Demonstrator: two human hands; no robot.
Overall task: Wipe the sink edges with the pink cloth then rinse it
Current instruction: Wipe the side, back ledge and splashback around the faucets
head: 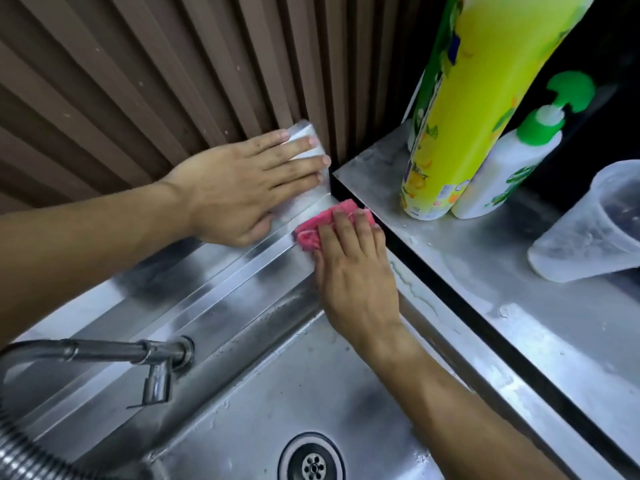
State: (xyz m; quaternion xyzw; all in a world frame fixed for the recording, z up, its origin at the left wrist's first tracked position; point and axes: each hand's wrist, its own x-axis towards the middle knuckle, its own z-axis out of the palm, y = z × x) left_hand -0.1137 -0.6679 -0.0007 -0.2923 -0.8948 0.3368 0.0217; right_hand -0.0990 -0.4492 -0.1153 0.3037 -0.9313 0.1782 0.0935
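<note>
Wiping stage, rinse not yet done. Nearest: drain point(313, 460) in the sink point(277, 393) basin, tap point(157, 367) over the basin's left side, dry as far as I can tell. Right hand point(353, 271) reaches across the basin's right edge, fingers curled down on the pink cloth point(313, 228), pressing it into the sink's back right corner, hard against the raised steel counter point(467, 289). Left hand point(242, 181) lies flat, fingers straight, on the back ledge just behind the cloth, holding nothing.

Risks, as judgement: cloth is bunched small, so fingertips may skid onto bare wet steel. A sweep up onto the counter's near left corner could knock the yellow-green bottle point(460, 126) or pump bottle point(502, 168) standing there; tilted plastic cup point(588, 230) looks easy to tip. Left hand sits in the wipe path along the back edge.
</note>
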